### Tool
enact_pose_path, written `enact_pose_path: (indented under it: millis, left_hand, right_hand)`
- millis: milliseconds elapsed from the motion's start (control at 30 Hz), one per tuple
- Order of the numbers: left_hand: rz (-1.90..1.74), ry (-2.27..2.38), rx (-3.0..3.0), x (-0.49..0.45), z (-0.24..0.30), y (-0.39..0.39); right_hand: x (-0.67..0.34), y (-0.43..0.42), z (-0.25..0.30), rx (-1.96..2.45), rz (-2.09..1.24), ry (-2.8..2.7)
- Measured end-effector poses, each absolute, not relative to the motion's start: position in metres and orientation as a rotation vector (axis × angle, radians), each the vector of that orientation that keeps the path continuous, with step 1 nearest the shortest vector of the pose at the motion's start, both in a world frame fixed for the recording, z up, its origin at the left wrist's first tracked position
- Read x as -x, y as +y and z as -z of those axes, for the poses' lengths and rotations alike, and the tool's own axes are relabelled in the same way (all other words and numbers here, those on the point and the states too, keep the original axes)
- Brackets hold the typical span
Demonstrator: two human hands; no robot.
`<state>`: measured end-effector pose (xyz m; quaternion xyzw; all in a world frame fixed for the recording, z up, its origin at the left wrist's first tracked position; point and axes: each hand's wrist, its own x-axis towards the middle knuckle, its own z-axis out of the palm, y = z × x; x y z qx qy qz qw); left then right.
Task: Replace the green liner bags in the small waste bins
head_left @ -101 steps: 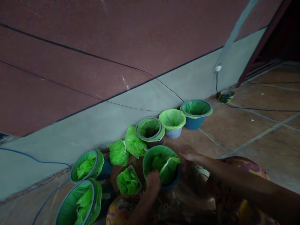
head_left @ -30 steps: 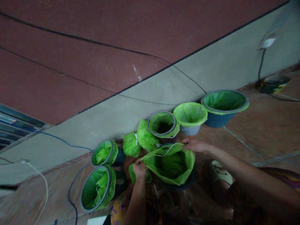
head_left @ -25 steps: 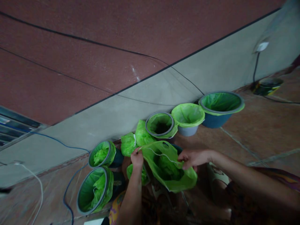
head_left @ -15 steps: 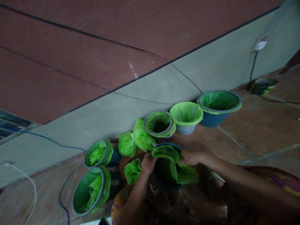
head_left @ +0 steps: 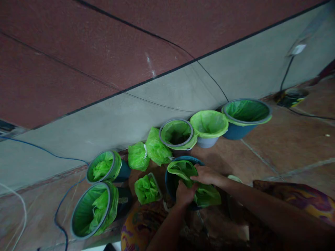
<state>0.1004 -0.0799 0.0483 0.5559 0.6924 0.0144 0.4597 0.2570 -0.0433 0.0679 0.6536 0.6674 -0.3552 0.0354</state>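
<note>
The left hand (head_left: pixel 185 194) sits at the near rim of a dark blue bucket (head_left: pixel 169 181), its fingers curled shut around a fold of the green plastic bag (head_left: pixel 206 197) that lines the bucket. The right hand (head_left: pixel 206 175) lies just beyond it, over the mouth of the bucket, palm down with the fingers bent and pressing on the same bag; whether they pinch the plastic or only rest on it cannot be told. The two hands are almost touching.

No brand, label or writing can be read anywhere.

The bag is thin, bright green and crumpled. Part of it is bunched inside the bucket at the far left, and part spills over the near right rim. The bucket stands on the brown tiled floor (head_left: pixel 288 146), near the person's patterned clothing (head_left: pixel 136 226).

Just left of it a small container (head_left: pixel 148 188) holds a wad of green plastic. Further left are two grey-rimmed buckets (head_left: pixel 90 211), both lined in green. Two tied green bags (head_left: pixel 149 153) lie against the grey wall (head_left: pixel 131 115). To the far right along the wall stand three more lined buckets (head_left: pixel 209 127) in a row. A blue cable (head_left: pixel 59 212) runs over the floor at the left.
</note>
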Motion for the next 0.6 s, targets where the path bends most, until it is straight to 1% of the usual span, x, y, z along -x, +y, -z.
enact_pose_path:
  millis: [167, 233, 467, 533, 600]
  left_hand:
    - [0.257, 1.769, -1.61, -0.103, -0.043, -0.074]
    - [0.323, 1.766, -1.655, -0.099, -0.043, -0.071]
    - [0.143, 1.87, -1.639, -0.08, -0.059, -0.058]
    - [0.115, 1.901, -1.616, -0.077, -0.062, -0.056]
    - [0.041, 1.868, -1.617, -0.077, -0.063, -0.056]
  right_hand:
    - [-0.255, -0.053, -0.058, -1.944, 1.065, 2.057]
    - [-0.258, -0.052, -0.058, -1.952, 1.026, 2.06]
    - [-0.261, -0.044, -0.059, -2.088, 0.989, 2.017]
    - [-0.256, -0.045, -0.056, -2.108, 1.059, 1.992]
    - [-0.248, -0.048, -0.052, -2.091, 1.261, 1.976]
